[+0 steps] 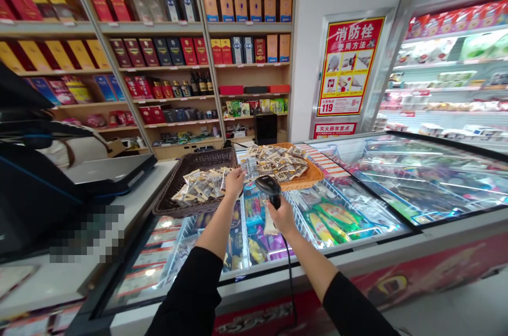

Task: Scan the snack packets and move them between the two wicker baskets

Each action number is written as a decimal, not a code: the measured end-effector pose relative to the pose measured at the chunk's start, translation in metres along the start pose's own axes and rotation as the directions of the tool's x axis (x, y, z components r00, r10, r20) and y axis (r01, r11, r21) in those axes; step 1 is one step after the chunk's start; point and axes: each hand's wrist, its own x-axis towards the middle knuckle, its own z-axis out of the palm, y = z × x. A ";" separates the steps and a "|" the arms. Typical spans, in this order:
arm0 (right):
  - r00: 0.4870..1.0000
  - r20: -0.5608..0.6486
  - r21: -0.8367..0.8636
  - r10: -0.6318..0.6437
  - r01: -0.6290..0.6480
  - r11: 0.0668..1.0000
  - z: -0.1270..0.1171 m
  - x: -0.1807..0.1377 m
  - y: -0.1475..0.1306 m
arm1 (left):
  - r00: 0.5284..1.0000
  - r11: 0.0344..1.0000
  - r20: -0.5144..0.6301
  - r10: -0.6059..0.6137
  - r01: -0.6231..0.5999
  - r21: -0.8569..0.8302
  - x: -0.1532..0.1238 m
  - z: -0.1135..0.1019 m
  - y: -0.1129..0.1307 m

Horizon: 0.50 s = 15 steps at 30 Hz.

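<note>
My left hand [234,181] is closed in a pinch on a small clear snack packet [250,168], held up between two baskets. My right hand [282,215] is wrapped round the handle of a black barcode scanner [268,187], whose head points at the packet from just below. The scanner's cord [291,278] hangs down past my right forearm. A dark wicker basket [186,168] to the left holds several similar packets. An orange wicker basket [307,177] to the right is heaped with more. Both baskets rest on the glass lid of a chest freezer [357,203].
A checkout counter with a black monitor [35,188] and a scale [107,169] lies to my left. Shelves of boxed liquor [159,50] fill the back wall. A red fire hydrant notice [349,66] hangs on the pillar. An open chiller [452,71] stands at the right.
</note>
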 end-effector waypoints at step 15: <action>0.988 0.011 0.302 0.155 -0.151 0.941 -0.004 0.000 0.015 | 0.997 0.999 -0.071 -0.024 0.026 0.039 -0.001 -0.010 0.008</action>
